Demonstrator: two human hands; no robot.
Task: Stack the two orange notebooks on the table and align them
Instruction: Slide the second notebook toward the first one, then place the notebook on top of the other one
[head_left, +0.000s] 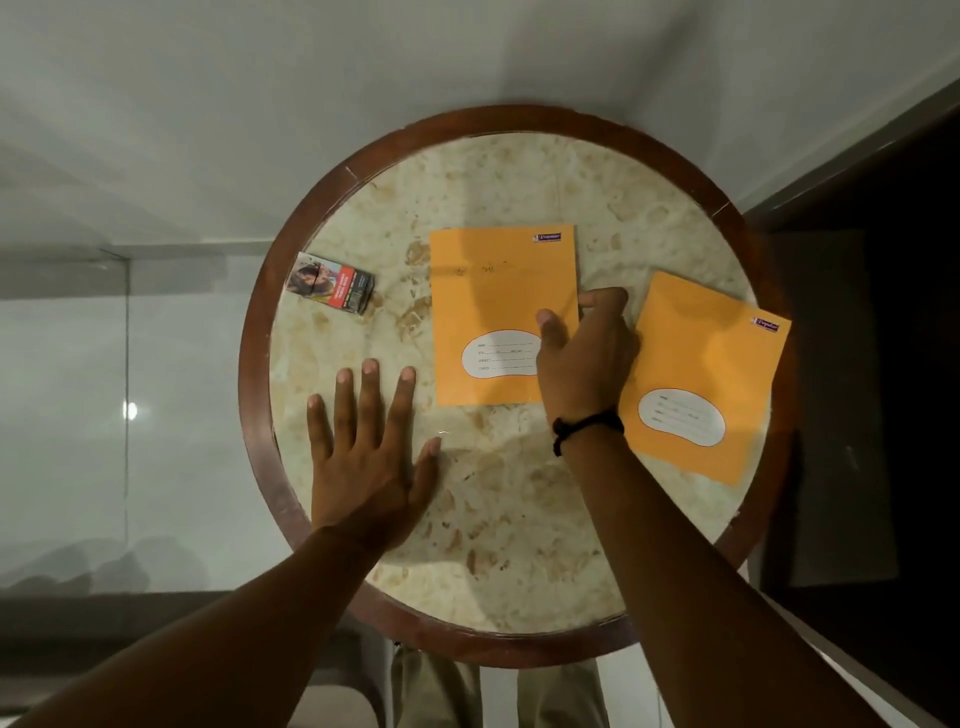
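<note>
Two orange notebooks lie flat and apart on a round marble table (498, 545). One notebook (493, 296) sits square near the middle. The other notebook (706, 364) lies tilted at the right, its corner over the table's wooden rim. My right hand (587, 358) is at the middle notebook's right edge, thumb on its cover and fingers curled at the edge between the two notebooks. My left hand (369, 447) rests flat on the marble to the left of that notebook, fingers spread, holding nothing.
A small red and black carton (332, 283) lies on the table's left side near the rim. A dark wooden rim (260, 312) rings the marble. A dark doorway stands to the right, pale floor to the left.
</note>
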